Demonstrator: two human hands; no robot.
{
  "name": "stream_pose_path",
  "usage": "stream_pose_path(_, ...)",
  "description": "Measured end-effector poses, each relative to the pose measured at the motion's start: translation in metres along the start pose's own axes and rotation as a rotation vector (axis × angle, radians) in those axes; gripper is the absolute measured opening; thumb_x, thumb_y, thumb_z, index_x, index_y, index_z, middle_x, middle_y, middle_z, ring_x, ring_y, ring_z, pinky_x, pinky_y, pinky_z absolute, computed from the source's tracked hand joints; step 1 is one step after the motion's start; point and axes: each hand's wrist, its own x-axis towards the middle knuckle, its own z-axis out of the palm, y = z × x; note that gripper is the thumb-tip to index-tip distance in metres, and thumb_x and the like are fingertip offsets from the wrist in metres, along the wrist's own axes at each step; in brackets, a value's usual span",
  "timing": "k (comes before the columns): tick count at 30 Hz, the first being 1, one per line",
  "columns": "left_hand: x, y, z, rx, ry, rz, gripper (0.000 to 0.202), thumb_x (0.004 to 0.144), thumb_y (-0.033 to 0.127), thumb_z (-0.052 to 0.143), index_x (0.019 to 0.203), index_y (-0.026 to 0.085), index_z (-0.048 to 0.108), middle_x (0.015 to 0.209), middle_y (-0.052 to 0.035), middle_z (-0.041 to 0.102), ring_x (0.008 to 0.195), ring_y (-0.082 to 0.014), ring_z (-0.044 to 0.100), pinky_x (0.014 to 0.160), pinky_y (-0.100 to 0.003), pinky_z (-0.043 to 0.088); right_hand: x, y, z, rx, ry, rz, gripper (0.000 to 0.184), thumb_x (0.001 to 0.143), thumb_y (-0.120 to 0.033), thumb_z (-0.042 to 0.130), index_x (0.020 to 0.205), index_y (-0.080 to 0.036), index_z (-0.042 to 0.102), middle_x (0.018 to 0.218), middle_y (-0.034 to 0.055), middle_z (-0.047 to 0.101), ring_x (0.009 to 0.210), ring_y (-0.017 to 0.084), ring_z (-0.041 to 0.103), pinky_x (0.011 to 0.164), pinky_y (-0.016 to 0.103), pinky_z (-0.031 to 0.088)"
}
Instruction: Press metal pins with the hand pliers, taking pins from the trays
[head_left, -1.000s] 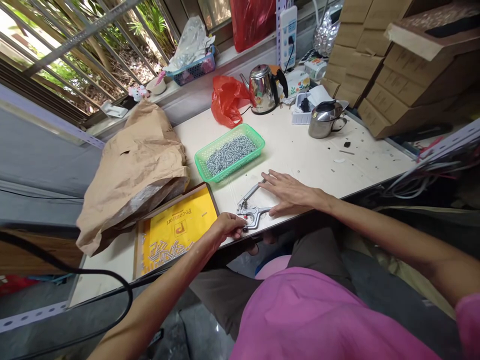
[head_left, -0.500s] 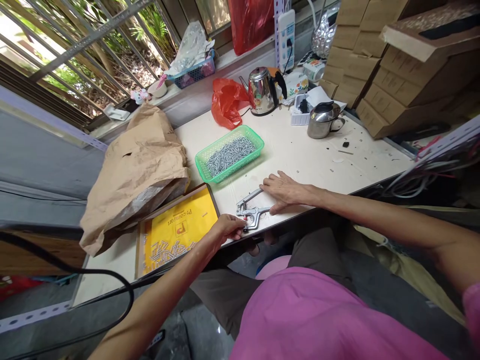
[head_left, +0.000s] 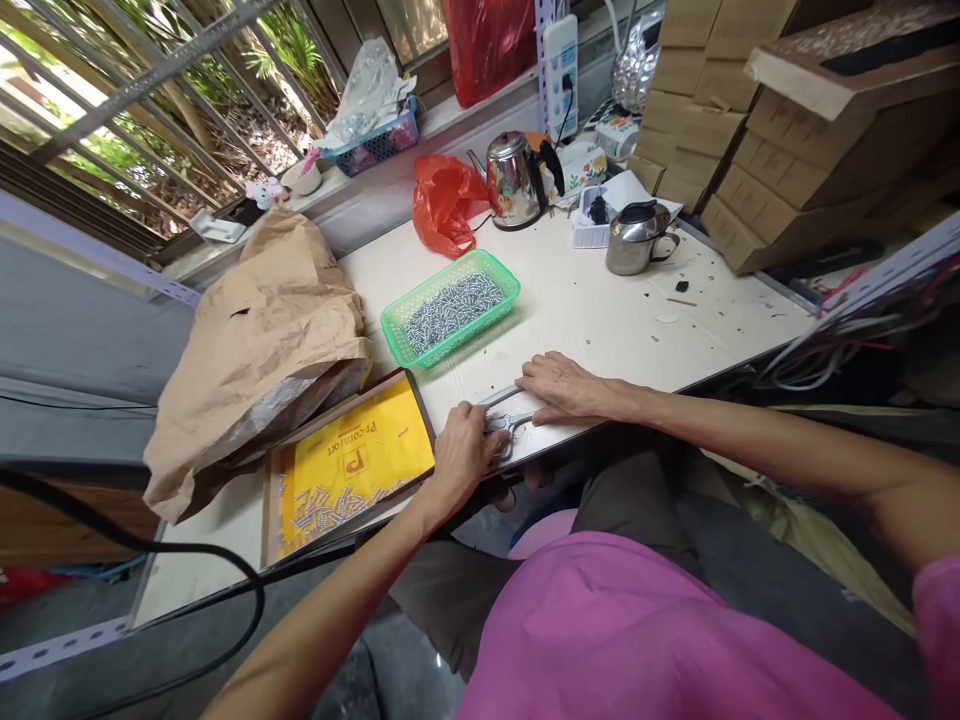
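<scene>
A grey metal pair of pliers (head_left: pixel 513 424) with two long handles lies at the table's front edge. My right hand (head_left: pixel 559 387) grips its handle ends, fingers on the upper one and thumb by the lower. Over the head of the pliers, my left hand (head_left: pixel 461 447) is closed, its fingers curled and hiding that end; any small part in them cannot be seen. Left of that hand sits a shallow brown tray (head_left: pixel 421 412) with a yellow printed lining and several small metal pieces. Beyond the pliers stands a green basket (head_left: pixel 391 338) filled with small silvery metal pieces.
Crumpled brown paper (head_left: pixel 262 330) covers the table's left side. At the back are a red plastic bag (head_left: pixel 446 205), a steel kettle (head_left: pixel 512 180) and a smaller metal pot (head_left: pixel 634 240). Cardboard boxes (head_left: pixel 810 150) are stacked at right. A black cable (head_left: pixel 247 560) hangs at lower left.
My left hand has moved from the lower side of the pliers' head up over it and now covers it. My right hand stays on the handles. The view has shifted slightly.
</scene>
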Motion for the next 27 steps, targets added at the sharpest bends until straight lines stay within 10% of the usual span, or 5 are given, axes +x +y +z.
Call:
stream_pose_path(6,0.035,0.009,0.015,0.153,-0.117,0.328,0.062,0.081,0.035,0.067,0.134,0.015,0.043,0.127,-0.0138,0.055,0.112,-0.0290,0.049,0.096,-0.043,0.043,-0.004,0.004,-0.001,0.040,-0.039,0.042,0.062,0.069,-0.046,0.076,0.116,-0.012,0.056,0.112,0.0145,0.056,0.102,0.029,0.050,0.081,0.037,0.041)
stream_pose_path(27,0.062,0.015,0.019,0.193,-0.169,0.369,0.021,0.093,0.031,0.051,0.088,0.015,0.063,0.089,-0.0082,0.061,0.092,-0.0224,0.054,0.079,-0.033,0.047,0.003,0.011,0.011,0.081,-0.016,0.066,0.018,0.094,-0.027,0.053,0.091,-0.013,0.064,0.088,0.0092,0.062,0.086,0.020,0.055,0.074,0.030,0.033)
